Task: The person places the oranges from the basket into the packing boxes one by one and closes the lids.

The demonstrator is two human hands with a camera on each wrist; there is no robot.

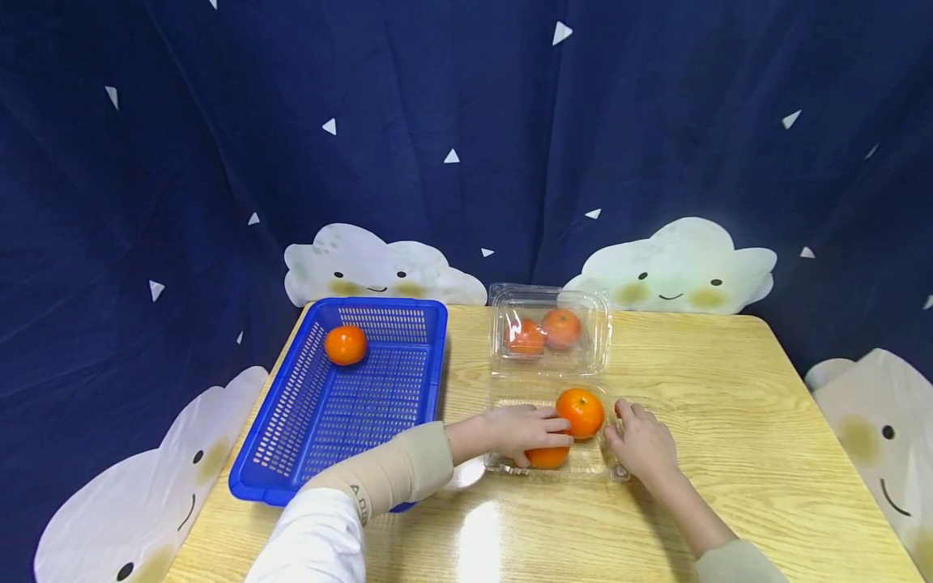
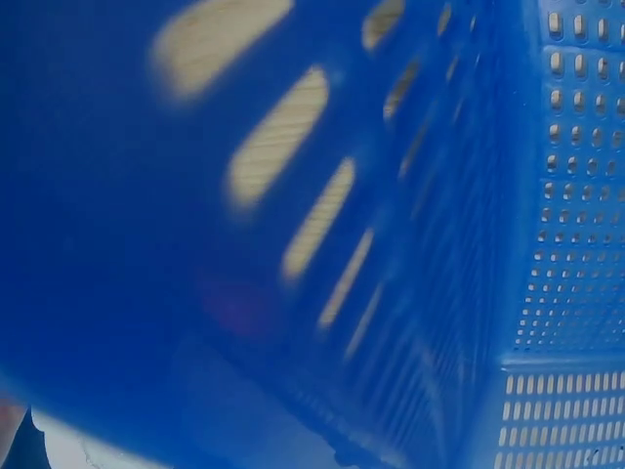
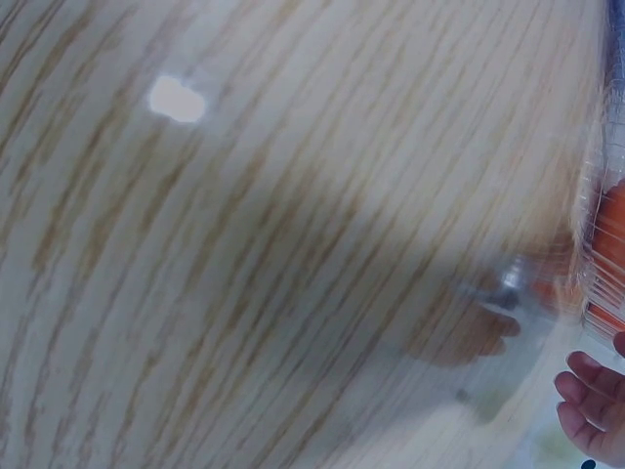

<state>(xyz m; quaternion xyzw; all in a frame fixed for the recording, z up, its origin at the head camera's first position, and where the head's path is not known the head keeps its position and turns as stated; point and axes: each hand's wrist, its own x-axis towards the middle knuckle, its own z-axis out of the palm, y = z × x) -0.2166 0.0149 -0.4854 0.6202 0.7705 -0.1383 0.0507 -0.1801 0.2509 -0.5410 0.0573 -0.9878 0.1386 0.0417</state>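
A clear plastic clamshell box [image 1: 594, 461] lies opened out on the table. My left hand [image 1: 521, 429] reaches into its near half from the left and holds a mandarin [image 1: 547, 458], fingers over the top and thumb at the near left side. Just behind and right of it sits another mandarin [image 1: 581, 413], close to the left fingertips. My right hand [image 1: 645, 441] is beside the box's right edge, fingers loosely bent with nothing in them; the right wrist view shows its fingertips [image 3: 569, 383] near the box wall. The left wrist view shows mostly blue basket.
Two hazy mandarins [image 1: 561, 329] show through the clear lid [image 1: 602, 356] at the back. Left of the box stands a blue perforated basket [image 1: 437, 348] with one mandarin [image 1: 346, 346] in its far left corner. A dark blue curtain [image 1: 408, 178] hangs behind the wooden table [image 1: 729, 389].
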